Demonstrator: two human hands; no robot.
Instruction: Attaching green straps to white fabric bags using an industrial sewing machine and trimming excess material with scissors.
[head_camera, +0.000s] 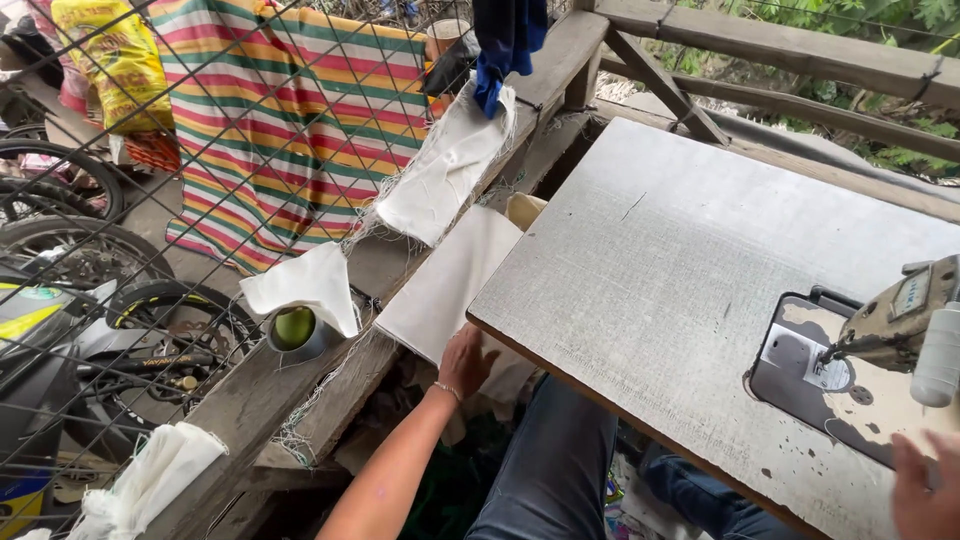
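1. I see the grey wooden sewing table (660, 290) bare across its left and far parts.
2. At its right edge, the worn cream sewing machine (895, 320) blocks me.
3. Beyond its left edge, white cloth pieces (445, 285) and a wire mesh fence (130, 250) close the gap.

A yellow printed bag (105, 60) is hanging at upper left; a small pale label (912, 292) is showing on the sewing machine (895, 320), far right.
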